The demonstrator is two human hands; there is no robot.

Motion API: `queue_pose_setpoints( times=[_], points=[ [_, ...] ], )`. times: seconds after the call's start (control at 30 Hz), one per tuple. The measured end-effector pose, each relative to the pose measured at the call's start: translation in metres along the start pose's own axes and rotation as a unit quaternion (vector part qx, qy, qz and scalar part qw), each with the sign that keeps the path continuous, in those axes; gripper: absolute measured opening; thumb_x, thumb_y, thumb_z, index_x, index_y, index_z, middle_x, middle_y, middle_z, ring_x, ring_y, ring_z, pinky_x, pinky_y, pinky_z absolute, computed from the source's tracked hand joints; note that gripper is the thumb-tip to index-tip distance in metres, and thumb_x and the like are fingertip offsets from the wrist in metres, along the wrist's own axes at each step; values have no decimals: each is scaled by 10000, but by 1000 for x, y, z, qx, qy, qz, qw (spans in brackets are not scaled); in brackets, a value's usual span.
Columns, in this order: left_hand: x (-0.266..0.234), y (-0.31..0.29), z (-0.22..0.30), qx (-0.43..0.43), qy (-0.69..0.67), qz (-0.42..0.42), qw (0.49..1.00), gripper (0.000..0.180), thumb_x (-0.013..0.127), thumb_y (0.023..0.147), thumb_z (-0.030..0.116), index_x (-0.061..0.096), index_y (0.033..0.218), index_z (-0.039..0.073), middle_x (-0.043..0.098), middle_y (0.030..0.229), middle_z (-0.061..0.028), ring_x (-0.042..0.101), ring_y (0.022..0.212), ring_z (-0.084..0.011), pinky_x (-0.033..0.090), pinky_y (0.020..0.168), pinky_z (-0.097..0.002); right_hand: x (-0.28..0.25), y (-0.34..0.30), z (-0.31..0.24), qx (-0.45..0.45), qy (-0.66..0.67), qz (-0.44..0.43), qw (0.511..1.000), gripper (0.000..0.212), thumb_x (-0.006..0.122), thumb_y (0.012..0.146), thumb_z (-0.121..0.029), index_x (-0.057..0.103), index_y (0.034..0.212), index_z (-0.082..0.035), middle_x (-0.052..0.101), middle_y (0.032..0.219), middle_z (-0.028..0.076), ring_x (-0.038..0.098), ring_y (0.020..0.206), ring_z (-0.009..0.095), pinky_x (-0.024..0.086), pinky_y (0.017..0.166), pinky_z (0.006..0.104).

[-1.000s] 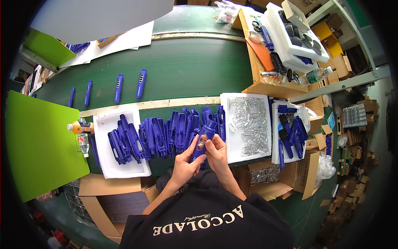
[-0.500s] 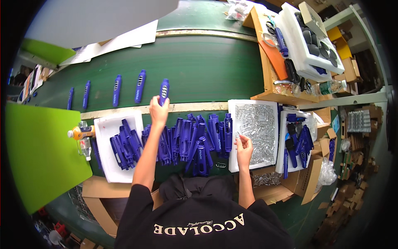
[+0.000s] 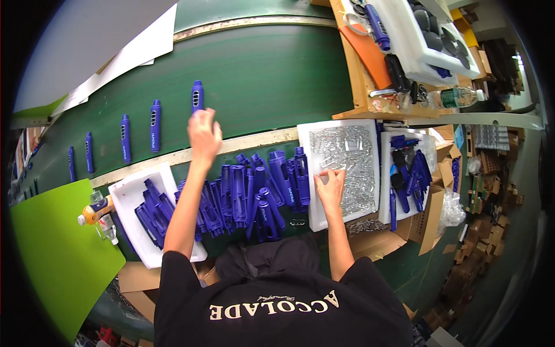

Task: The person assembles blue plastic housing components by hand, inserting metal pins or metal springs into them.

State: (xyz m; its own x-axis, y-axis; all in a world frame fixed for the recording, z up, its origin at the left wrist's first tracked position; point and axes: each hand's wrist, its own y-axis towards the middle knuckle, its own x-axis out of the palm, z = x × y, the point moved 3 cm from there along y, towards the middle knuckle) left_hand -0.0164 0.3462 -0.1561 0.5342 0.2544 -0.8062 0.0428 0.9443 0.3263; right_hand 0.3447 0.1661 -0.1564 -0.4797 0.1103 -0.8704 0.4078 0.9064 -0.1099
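My left hand (image 3: pixel 204 137) reaches over the pale strip along the green work surface. Its fingers close round the lower end of a blue pen-shaped plastic casing (image 3: pixel 198 94) with a slotted window. To the left, several similar casings, such as this blue casing (image 3: pixel 155 126), lie in a spaced row. My right hand (image 3: pixel 330 188) is over the left part of a white foam tray (image 3: pixel 312 215) full of small clear plastic pieces (image 3: pixel 356 173). Its fingers are bent together, and what they hold is too small to make out. A pile of blue casing shells (image 3: pixel 234 194) lies between my arms.
At left are another foam tray (image 3: pixel 124 191) with blue shells, an orange-labelled bottle (image 3: pixel 95 210) and a green board (image 3: pixel 58 248). One clear piece (image 3: pixel 298 222) lies near me. A third foam tray (image 3: pixel 386 199) and a wooden shelf (image 3: pixel 361 107) stand at right.
My left hand has moved farther out with the blue casing, onto the green surface beyond the strip. My right hand stays over the tray of clear pieces. The whole view has shifted.
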Motion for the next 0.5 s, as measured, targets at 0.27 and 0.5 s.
queue_pose_setpoints(
  times=[0.27,0.5],
  points=[
    [-72,-123,84,110,-97,-230,962,715,556,663,-141,573,1332,110,471,1382,-191,426,1336,-395,365,1090,-490,-30,-16,-17,-36,79,56,995,178,785,794,-132,688,908,-36,602,904,130,601,857,291,482,771,390],
    [-67,-150,70,239,5,-274,931,579,628,690,-93,619,1237,96,438,1418,-211,369,1391,-392,375,1092,-512,-44,-58,-60,50,478,-148,864,209,632,974,-152,628,1103,14,728,871,118,699,735,149,510,595,232]
  ],
)
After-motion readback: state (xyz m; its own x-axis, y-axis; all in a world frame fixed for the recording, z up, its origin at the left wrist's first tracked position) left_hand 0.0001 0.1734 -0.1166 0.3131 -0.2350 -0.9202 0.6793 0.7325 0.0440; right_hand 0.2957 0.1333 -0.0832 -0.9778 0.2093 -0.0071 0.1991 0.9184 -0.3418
